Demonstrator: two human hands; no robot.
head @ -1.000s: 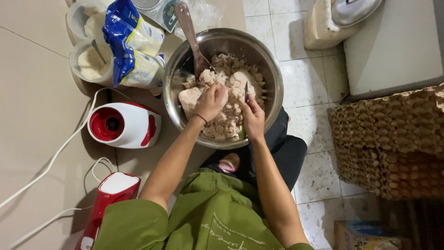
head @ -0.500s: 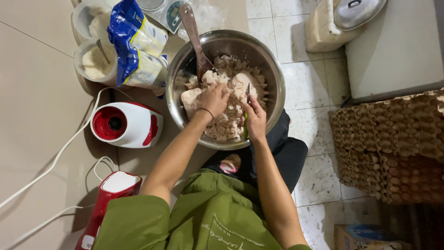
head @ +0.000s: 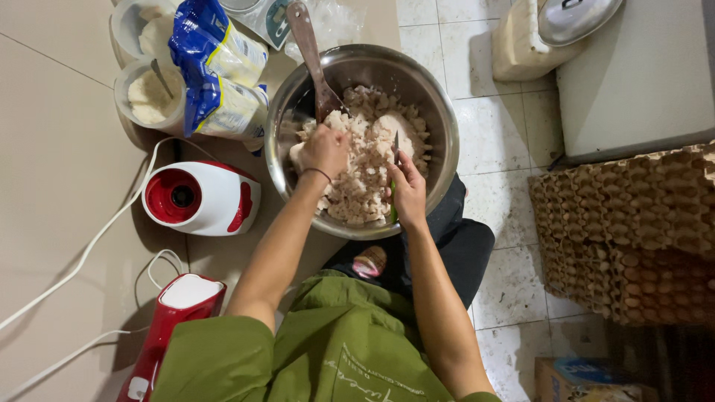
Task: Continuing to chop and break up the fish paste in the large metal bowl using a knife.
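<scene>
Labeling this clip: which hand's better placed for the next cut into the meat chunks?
Probably right. The right hand holds the knife with its blade over the pale chunks, while the left hand presses on them inside the steel bowl.

Pale tiled floor (head: pixel 506 134), stacked egg trays (head: pixel 633 231), white cabinet (head: pixel 640 74)

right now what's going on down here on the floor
A person sits on the floor over a steel bowl full of pale meat chunks. The left hand presses a piece in the bowl; the right hand holds a small knife over the meat. A wooden spoon leans in the bowl. A red-and-white appliance and flour bags sit beside it.
</scene>
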